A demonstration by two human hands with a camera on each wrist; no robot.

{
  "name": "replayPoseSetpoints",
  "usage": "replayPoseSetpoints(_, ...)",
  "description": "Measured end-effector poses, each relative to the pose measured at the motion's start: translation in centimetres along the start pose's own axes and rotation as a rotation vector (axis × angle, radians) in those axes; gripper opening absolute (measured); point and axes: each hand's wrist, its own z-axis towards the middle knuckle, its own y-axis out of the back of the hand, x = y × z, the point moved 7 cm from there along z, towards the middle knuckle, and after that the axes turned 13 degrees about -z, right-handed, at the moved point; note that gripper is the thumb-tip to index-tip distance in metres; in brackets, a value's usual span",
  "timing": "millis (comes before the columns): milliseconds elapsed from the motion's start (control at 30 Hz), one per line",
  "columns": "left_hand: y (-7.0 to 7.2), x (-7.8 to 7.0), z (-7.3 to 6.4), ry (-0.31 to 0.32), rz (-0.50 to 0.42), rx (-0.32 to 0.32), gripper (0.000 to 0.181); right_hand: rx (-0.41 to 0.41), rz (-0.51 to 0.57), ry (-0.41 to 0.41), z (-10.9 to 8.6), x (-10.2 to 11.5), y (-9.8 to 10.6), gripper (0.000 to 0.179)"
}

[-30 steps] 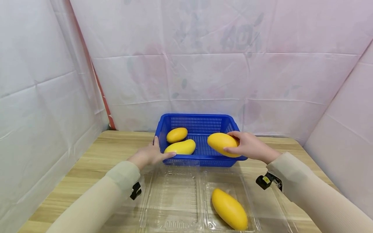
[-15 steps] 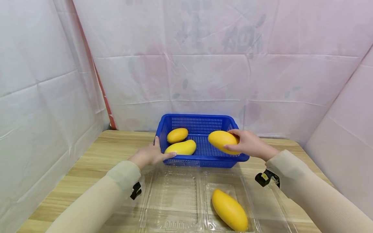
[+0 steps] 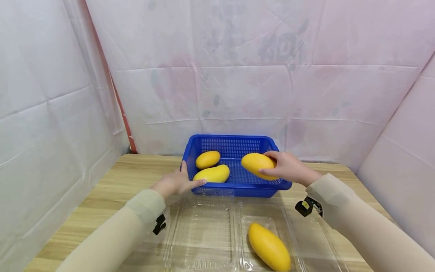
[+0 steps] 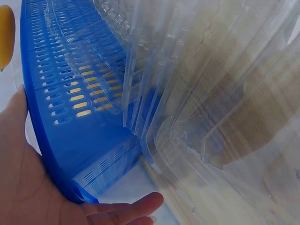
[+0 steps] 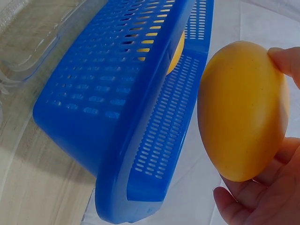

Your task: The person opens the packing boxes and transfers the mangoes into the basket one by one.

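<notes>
My right hand point(image 3: 289, 166) holds a yellow mango point(image 3: 257, 164) over the right end of a blue plastic basket point(image 3: 234, 185). In the right wrist view the mango point(image 5: 241, 110) sits between thumb and fingers, beside the basket's rim point(image 5: 126, 136). At the basket's front left corner, my left hand point(image 3: 175, 182) is spread, thumb along the front rim and fingers along the left side. The left wrist view shows its fingers point(image 4: 124, 211) fairly straight against the basket point(image 4: 84, 140). Inside the basket lie a smaller mango point(image 3: 208, 159) and a paler, longer one point(image 3: 214, 174).
A clear plastic clamshell box point(image 3: 204, 238) lies open on the wooden table point(image 3: 112, 204) in front of the basket. Its right half holds another mango point(image 3: 269, 247). White printed sheets point(image 3: 238, 94) stand close behind the basket and at both sides.
My right hand has shifted slightly left and up with the mango since a second ago. The left hand keeps its place at the basket's corner, and the view has tilted a little.
</notes>
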Motion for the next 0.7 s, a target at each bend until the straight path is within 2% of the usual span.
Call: replayPoseSetpoints(700,0.09,-0.05,-0.14,0.017,0.022,0.018,0.122,0.001,0.004,-0.004,0.39,0.26,0.08,0.066)
